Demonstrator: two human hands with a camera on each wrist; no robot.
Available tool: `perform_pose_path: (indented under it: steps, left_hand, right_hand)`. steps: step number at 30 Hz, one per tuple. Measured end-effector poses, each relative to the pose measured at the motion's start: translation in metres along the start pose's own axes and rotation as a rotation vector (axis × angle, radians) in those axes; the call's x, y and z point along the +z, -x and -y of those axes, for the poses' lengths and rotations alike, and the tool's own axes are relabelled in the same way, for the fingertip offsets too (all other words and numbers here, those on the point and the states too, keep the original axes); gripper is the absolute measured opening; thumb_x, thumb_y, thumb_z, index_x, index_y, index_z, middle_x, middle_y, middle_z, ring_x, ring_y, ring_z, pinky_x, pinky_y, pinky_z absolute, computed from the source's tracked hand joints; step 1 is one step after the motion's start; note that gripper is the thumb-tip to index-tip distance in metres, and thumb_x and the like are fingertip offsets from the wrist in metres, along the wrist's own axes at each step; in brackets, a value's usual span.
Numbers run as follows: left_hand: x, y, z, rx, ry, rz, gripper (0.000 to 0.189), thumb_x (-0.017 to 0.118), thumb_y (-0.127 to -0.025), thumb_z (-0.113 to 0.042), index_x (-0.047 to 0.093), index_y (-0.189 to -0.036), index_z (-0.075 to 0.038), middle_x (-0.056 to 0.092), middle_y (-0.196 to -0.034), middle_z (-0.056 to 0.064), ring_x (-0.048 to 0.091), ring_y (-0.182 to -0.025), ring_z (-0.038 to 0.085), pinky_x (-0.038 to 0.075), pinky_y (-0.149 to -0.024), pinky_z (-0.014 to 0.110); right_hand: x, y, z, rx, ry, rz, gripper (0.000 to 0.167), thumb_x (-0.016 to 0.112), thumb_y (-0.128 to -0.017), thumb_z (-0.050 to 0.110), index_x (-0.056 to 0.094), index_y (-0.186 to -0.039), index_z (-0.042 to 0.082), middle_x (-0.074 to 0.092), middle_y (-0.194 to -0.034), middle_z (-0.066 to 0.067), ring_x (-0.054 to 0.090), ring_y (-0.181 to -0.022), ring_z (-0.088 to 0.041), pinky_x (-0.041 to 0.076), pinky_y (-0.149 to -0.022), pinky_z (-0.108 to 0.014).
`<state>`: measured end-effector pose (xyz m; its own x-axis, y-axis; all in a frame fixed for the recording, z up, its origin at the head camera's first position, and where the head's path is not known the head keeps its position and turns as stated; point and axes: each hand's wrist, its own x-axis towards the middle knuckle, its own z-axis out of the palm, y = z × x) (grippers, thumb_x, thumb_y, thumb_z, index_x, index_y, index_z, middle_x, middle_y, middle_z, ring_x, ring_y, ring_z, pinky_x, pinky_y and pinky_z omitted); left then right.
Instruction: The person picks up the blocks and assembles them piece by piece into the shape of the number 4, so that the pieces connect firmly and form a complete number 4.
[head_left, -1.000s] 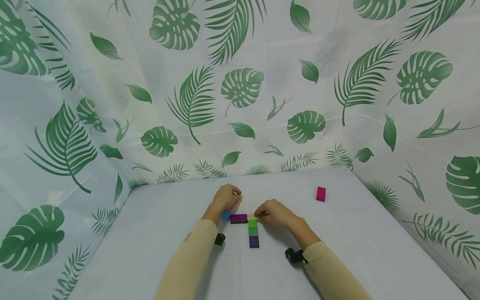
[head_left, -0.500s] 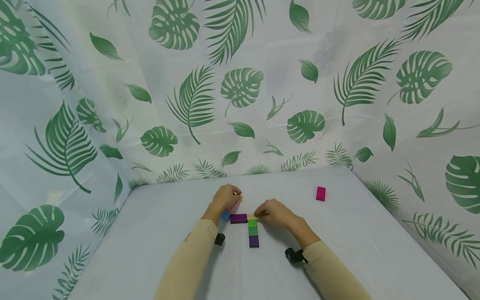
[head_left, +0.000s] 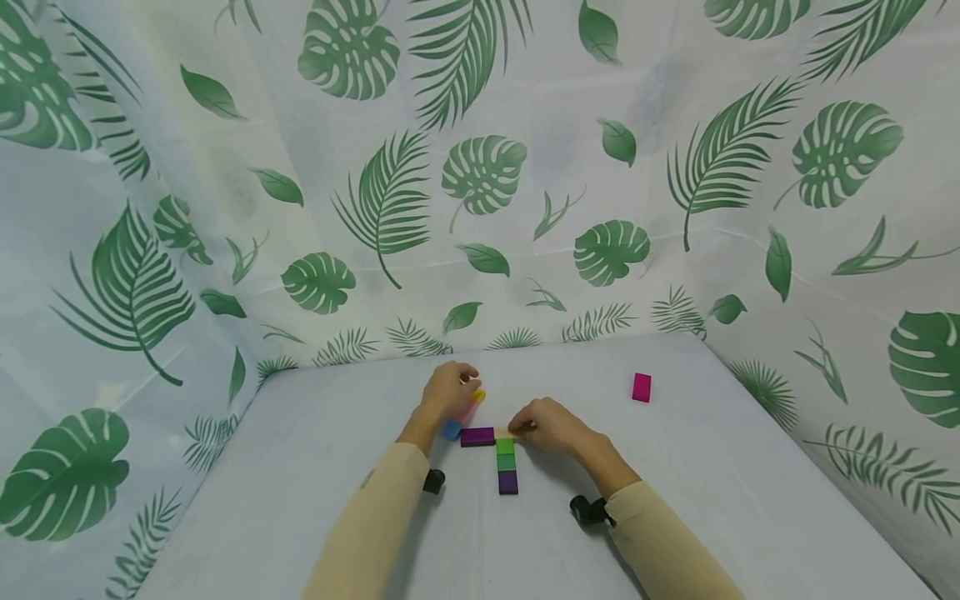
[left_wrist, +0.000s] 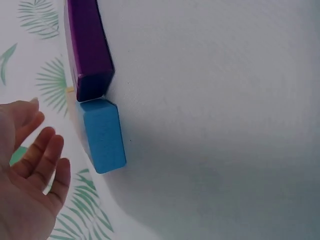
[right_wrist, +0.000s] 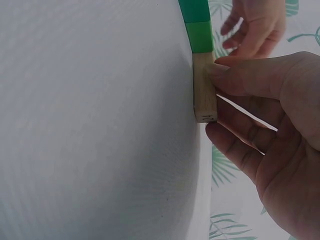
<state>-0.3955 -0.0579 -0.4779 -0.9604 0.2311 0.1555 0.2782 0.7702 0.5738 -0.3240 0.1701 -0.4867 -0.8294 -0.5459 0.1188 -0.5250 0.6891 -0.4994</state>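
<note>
My left hand (head_left: 444,393) hovers by a slanted line of blocks, a yellow block (head_left: 479,396), a pink block (head_left: 468,411) and a blue block (head_left: 452,430). Its fingers are loosely bent in the left wrist view, with a gap to the blue block. My right hand (head_left: 553,427) pinches a plain wooden block (right_wrist: 204,87), marked 24 on its end, with thumb and fingers. That block lies between a purple block (head_left: 477,437) and the top of a column: a light green block (head_left: 506,447), a darker green block (head_left: 506,462) and a dark purple block (head_left: 507,482).
A magenta block (head_left: 642,387) lies apart at the back right of the white-covered table (head_left: 247,500). Leaf-printed cloth (head_left: 540,167) surrounds the table at the back and sides. Each wrist carries a small black camera.
My left hand has let go of the yellow block and lifted slightly away, so more yellow shows. The right hand and the other blocks have stayed put.
</note>
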Motion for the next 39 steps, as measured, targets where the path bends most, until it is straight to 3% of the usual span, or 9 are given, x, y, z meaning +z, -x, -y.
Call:
perform_pose_path:
  steps: [5, 9, 14, 17, 20, 24, 29, 39]
  left_hand:
    - [-0.005, 0.008, -0.003, 0.144, 0.016, -0.022, 0.023, 0.071, -0.1, -0.022, 0.077, -0.118, -0.008, 0.074, -0.106, 0.005, 0.067, -0.097, 0.021, 0.055, -0.084, 0.039]
    - [-0.011, 0.025, -0.01, 0.241, 0.016, 0.003, 0.02, 0.071, -0.1, -0.021, 0.079, -0.113, -0.009, 0.076, -0.101, 0.001, 0.067, -0.093, 0.016, 0.055, -0.08, 0.034]
    - [-0.015, 0.052, -0.024, 0.349, 0.033, 0.128, 0.018, 0.072, -0.1, -0.021, 0.081, -0.11, -0.01, 0.078, -0.102, -0.001, 0.065, -0.089, 0.011, 0.052, -0.073, 0.026]
    - [-0.012, 0.064, -0.03, 0.408, 0.03, 0.198, 0.016, 0.073, -0.098, -0.02, 0.083, -0.108, -0.011, 0.08, -0.103, -0.002, 0.068, -0.091, 0.009, 0.054, -0.076, 0.026]
    - [-0.008, 0.069, -0.031, 0.414, -0.023, 0.19, 0.013, 0.075, -0.097, -0.019, 0.084, -0.105, -0.013, 0.08, -0.104, -0.003, 0.071, -0.094, 0.01, 0.057, -0.08, 0.028]
    - [-0.003, 0.071, -0.024, 0.376, -0.098, 0.144, 0.012, 0.077, -0.095, -0.018, 0.084, -0.103, -0.013, 0.081, -0.101, -0.004, 0.074, -0.098, 0.014, 0.057, -0.084, 0.031]
    - [-0.004, 0.068, -0.016, 0.367, -0.116, 0.126, 0.012, 0.078, -0.094, -0.017, 0.083, -0.103, -0.012, 0.081, -0.101, -0.002, 0.074, -0.101, 0.017, 0.058, -0.089, 0.035]
    - [-0.011, 0.067, -0.01, 0.365, -0.136, 0.186, 0.008, 0.078, -0.093, -0.013, 0.085, -0.098, -0.014, 0.08, -0.095, -0.005, 0.073, -0.096, 0.013, 0.057, -0.089, 0.035]
  right_hand:
    - [0.0, 0.0, 0.0, -0.017, 0.003, -0.004, 0.018, 0.073, -0.092, -0.001, 0.082, -0.105, 0.006, 0.08, -0.105, -0.005, 0.073, -0.105, -0.024, 0.058, -0.092, -0.044]
    - [0.0, 0.0, -0.001, -0.034, 0.01, -0.019, 0.018, 0.073, -0.091, -0.002, 0.082, -0.105, 0.005, 0.08, -0.104, -0.006, 0.074, -0.104, -0.025, 0.059, -0.091, -0.043]
    - [0.0, 0.001, -0.004, -0.057, 0.014, -0.023, 0.017, 0.075, -0.091, 0.0, 0.082, -0.106, 0.005, 0.08, -0.103, -0.006, 0.075, -0.102, -0.025, 0.06, -0.088, -0.041]
    - [-0.001, 0.0, -0.005, -0.059, 0.016, -0.032, 0.017, 0.077, -0.091, 0.002, 0.083, -0.105, 0.007, 0.081, -0.103, -0.004, 0.075, -0.101, -0.024, 0.06, -0.087, -0.039]
    - [0.0, 0.0, -0.006, -0.051, 0.014, -0.038, 0.017, 0.078, -0.089, 0.003, 0.083, -0.104, 0.008, 0.081, -0.102, -0.004, 0.074, -0.099, -0.023, 0.06, -0.085, -0.038]
    - [0.003, -0.001, -0.006, -0.037, 0.008, -0.013, 0.017, 0.078, -0.089, 0.002, 0.083, -0.105, 0.007, 0.08, -0.103, -0.005, 0.074, -0.099, -0.022, 0.06, -0.085, -0.037]
    - [0.002, 0.0, -0.004, -0.022, 0.0, -0.017, 0.018, 0.077, -0.089, 0.0, 0.082, -0.106, 0.006, 0.08, -0.105, -0.006, 0.074, -0.102, -0.024, 0.059, -0.088, -0.04]
    - [0.001, -0.001, -0.002, -0.02, 0.003, -0.011, 0.017, 0.077, -0.089, 0.001, 0.082, -0.105, 0.006, 0.08, -0.104, -0.004, 0.073, -0.101, -0.022, 0.058, -0.088, -0.039]
